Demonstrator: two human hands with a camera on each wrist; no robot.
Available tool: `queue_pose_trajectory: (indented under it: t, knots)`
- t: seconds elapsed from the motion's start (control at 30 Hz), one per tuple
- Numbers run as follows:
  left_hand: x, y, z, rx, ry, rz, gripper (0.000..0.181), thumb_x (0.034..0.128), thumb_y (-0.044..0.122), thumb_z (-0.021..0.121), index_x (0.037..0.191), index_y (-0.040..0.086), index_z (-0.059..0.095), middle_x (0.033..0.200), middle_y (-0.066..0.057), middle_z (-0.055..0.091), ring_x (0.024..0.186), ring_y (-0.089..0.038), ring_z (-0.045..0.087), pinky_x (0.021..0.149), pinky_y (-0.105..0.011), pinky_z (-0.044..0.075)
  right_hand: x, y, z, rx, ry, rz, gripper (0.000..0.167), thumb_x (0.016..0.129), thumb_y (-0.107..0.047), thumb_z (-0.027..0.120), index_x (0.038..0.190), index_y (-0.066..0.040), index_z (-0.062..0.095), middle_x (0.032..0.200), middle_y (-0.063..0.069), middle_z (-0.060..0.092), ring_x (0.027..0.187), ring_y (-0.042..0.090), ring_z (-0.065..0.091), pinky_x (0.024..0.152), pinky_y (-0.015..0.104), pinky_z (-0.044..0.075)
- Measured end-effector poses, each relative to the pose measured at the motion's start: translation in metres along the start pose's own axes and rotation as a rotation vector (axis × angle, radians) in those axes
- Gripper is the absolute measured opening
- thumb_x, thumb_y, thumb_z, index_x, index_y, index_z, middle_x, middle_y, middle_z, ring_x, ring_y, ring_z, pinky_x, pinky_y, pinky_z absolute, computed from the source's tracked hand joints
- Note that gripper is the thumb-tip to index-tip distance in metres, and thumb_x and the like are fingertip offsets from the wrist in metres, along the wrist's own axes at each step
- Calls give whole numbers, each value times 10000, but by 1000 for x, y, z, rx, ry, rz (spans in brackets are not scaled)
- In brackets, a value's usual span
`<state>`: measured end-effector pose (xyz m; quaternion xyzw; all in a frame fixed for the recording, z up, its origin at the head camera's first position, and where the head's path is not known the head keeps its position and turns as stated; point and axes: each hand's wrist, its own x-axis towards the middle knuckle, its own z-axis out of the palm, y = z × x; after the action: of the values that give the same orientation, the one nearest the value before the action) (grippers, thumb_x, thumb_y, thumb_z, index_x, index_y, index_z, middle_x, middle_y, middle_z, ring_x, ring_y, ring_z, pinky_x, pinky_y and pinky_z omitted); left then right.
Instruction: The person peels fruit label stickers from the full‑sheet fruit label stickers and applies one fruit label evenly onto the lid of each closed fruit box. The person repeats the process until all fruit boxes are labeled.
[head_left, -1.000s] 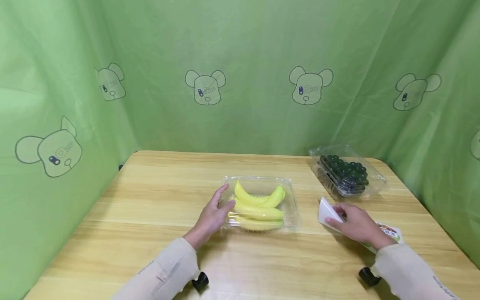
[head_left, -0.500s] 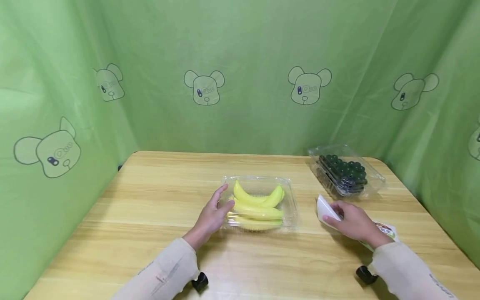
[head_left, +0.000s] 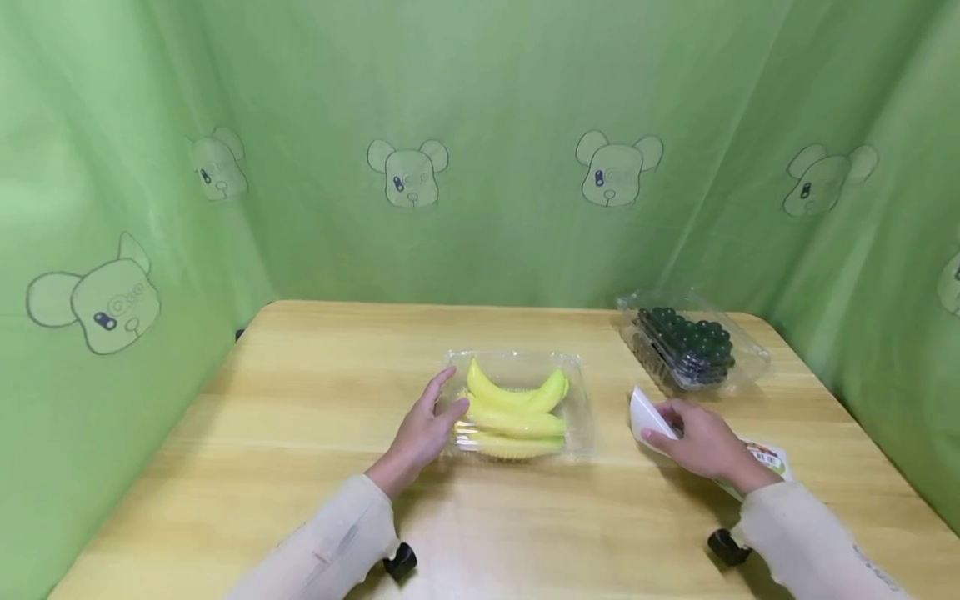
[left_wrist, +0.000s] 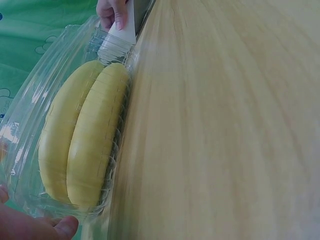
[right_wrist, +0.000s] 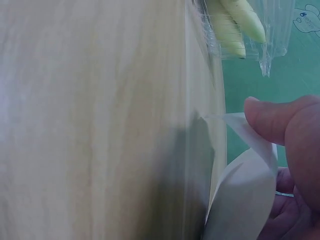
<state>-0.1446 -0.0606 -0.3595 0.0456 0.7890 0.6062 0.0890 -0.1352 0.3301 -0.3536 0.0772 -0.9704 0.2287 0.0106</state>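
A clear plastic clamshell box [head_left: 581,417] with several yellow bananas [head_left: 517,423] in it lies on the wooden table in the head view. At the box's left end rests my left hand [head_left: 420,429], its fingers spread along the side and the thumb at the front corner. My right hand [head_left: 701,442] pinches a white label sheet [head_left: 647,417] between thumb and fingers, to the right of the box. The sheet bends up at its left end; its printed end [head_left: 767,457] shows behind the wrist. The right wrist view shows the thumb on the curled sheet [right_wrist: 245,195].
Another clear clamshell box [head_left: 750,362] holds dark green grapes [head_left: 693,337] at the table's back right corner. Green curtains [head_left: 510,242] with bear-head prints hang behind the table [head_left: 337,350] and on both sides.
My right hand has drifted slightly left with the label sheet, toward the banana box. My left hand and the box have stayed nearly in place.
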Motion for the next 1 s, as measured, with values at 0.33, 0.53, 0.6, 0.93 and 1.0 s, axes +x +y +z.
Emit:
queue_pose_trajectory:
  t: [0.33,0.53,0.6,0.93,1.0]
  knots:
    - [2,1,0,-4,11,7,585,981,373,541,1511,356,294,1578,-145,212,1381,-450,264,1052,-701,215,1,-1,-2,-3,8,-6,621,859,-398,726,1181,111,571,1017,241,655,893,372,622,781,560,512]
    - [2,1,0,-8,11,8,595,976,382,548,1513,340,296,1579,-145,210,1381,-451,263,1059,-694,210,1,-1,0,-9,16,-16,606,864,-389,719,1182,105,574,1035,248,654,921,391,620,808,566,504]
    - [1,1,0,-7,11,9,595,976,383,548,1514,338,297,1579,-143,212,1381,-450,263,1059,-695,210,1,-1,0,-9,17,-17,598,865,-389,718,1177,102,579,1034,240,657,920,381,622,810,559,506]
    - [1,3,0,-2,14,-1,584,980,363,546,1510,347,301,1577,-142,217,1381,-447,266,1057,-693,217,3,-4,0,-2,9,-21,593,861,-378,726,1171,106,583,1026,237,657,909,371,624,804,554,512]
    - [1,4,0,-1,13,-6,585,978,368,548,1508,358,300,1581,-121,216,1387,-440,257,1060,-695,205,3,-5,0,0,10,-20,588,862,-376,725,1172,103,583,1025,234,658,904,365,625,800,551,514]
